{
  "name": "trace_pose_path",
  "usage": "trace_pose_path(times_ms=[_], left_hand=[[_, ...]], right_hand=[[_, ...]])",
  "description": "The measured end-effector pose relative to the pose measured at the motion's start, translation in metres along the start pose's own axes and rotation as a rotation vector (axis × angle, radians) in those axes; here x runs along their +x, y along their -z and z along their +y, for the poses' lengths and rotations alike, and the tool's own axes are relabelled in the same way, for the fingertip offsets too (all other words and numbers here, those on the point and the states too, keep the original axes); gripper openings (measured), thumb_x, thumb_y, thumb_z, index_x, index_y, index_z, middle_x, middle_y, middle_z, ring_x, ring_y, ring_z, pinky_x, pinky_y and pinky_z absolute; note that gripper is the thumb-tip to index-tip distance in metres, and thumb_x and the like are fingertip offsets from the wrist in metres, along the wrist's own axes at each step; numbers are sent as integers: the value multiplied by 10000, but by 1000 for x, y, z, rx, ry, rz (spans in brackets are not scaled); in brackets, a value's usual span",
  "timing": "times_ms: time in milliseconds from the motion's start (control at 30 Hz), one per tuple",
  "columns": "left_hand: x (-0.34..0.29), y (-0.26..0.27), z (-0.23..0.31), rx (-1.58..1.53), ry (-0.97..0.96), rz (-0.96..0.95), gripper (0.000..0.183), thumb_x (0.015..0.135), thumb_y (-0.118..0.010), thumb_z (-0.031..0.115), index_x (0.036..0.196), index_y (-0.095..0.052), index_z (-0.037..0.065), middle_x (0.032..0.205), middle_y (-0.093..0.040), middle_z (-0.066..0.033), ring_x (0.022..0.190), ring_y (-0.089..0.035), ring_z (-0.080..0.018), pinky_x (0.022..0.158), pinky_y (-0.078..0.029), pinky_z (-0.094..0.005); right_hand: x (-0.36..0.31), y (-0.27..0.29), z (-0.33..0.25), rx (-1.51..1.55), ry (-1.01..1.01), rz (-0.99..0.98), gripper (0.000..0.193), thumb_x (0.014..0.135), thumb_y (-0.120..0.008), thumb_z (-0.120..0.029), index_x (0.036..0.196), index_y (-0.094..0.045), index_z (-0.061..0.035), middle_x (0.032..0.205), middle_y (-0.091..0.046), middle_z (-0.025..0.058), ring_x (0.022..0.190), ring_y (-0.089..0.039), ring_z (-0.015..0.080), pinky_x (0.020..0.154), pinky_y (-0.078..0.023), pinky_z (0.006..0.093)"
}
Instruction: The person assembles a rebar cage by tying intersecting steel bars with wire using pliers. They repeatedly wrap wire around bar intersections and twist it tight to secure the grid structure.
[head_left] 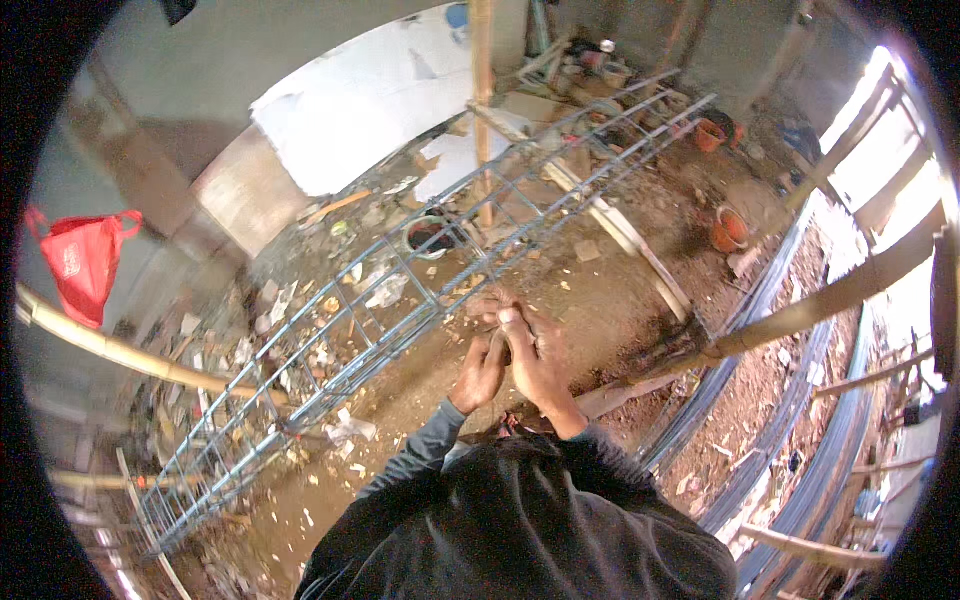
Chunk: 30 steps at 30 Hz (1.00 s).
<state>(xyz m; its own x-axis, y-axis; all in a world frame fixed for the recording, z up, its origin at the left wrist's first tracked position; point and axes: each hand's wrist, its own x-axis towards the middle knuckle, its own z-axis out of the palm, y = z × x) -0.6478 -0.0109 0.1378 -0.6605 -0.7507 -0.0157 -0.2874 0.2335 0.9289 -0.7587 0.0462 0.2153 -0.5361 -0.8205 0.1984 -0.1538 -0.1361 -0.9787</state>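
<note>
A long cage of blue-grey steel rebar [470,275] runs diagonally from lower left to upper right, raised above the littered ground. Close to its near side, in front of my chest, both my hands come together. My left hand [481,372] has its fingers bent in against the right one. My right hand [535,350] is closed, with the thumb laid over the curled fingers. Whatever lies between the fingers is too small and blurred to name. Dark long sleeves cover my forearms.
Bamboo poles [140,345] cross at left, and a thick bamboo beam [800,310] at right. Beyond it lie bundled steel rods [800,440]. A wooden post [483,60] stands behind the cage. A red bag [85,262] hangs at left; an orange bucket [729,230] sits at right.
</note>
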Motion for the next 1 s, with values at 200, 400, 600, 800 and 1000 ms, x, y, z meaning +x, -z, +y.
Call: trace_pose_path(times_ms=[200, 400, 600, 800, 1000], left_hand=[[19, -20, 22, -139, -328, -198, 465, 1055, -618, 136, 1476, -501, -25, 1390, -619, -183, 1259, -598, -291, 1069, -481, -377], [25, -22, 3, -206, -221, -376, 619, 1006, -727, 175, 1546, -452, 52, 1410, -617, -127, 1270, -611, -237, 1098, -485, -397], [10, 7, -90, -68, 6, -441, 510, 1000, -757, 224, 1433, -562, 39, 1359, -636, -124, 1202, -639, -231, 980, -550, -396], [13, 5, -107, -73, 143, -453, 420, 1018, -734, 250, 1337, -609, 7, 1257, -679, -104, 1139, -659, -206, 962, -555, -377], [12, -4, -87, -200, 139, -436, 412, 1020, -738, 273, 1305, -624, -1, 1190, -695, -74, 1029, -690, -177, 892, -566, -331]], right_hand=[[4, 31, 11, 235, 192, 229, 259, 1055, -692, -110, 1245, -723, 62, 1170, -777, 133, 1099, -698, 136, 918, -560, 274], [-26, 219, 15, -353, 344, 932, 165, 1010, -687, -90, 1134, -766, -15, 1014, -761, 69, 892, -704, 196, 845, -564, 350], [-112, 432, -10, -632, 276, 1417, 303, 1024, -704, -191, 1204, -780, 41, 1158, -804, 167, 1069, -768, 231, 962, -574, 346], [-112, 487, -13, -918, 85, 1375, 273, 933, -776, -191, 1169, -821, -61, 1007, -814, 185, 908, -791, 259, 837, -587, 383], [-81, 513, 14, -1028, -304, 1417, 275, 922, -788, -244, 1159, -836, -112, 993, -823, 130, 915, -799, 242, 832, -603, 375]])
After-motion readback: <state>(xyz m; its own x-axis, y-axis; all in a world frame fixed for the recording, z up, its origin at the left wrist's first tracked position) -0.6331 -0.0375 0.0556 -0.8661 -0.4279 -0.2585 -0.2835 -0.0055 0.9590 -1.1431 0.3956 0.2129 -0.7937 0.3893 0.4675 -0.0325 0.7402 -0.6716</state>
